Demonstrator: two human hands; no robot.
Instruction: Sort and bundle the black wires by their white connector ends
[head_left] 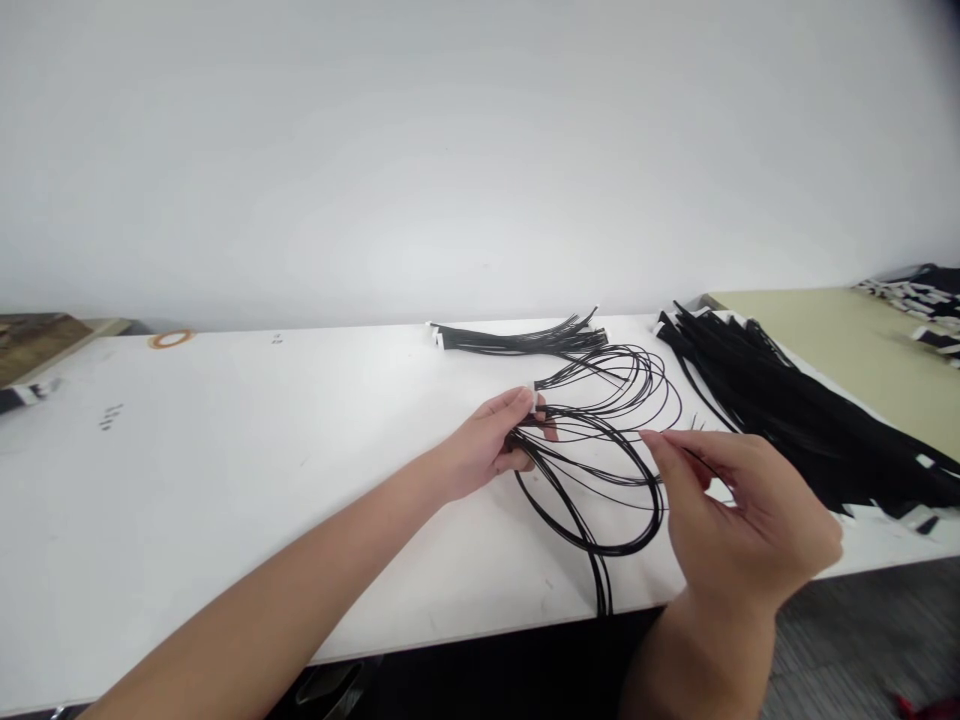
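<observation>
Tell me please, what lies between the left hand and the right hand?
The head view shows black wires, partly looped, between left hand and right hand.

The bare left hand point(491, 438), thumb point(514, 402) uppermost and fingers point(516, 461) curled, ends a long outstretched bare forearm point(322, 570); the bare right hand point(757, 505) pinches thumb to forefinger point(694, 439)

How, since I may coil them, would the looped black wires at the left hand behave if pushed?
The looped black wires would probably bend easily, being thin and already curved. They may tangle, since several loops cross.
</observation>
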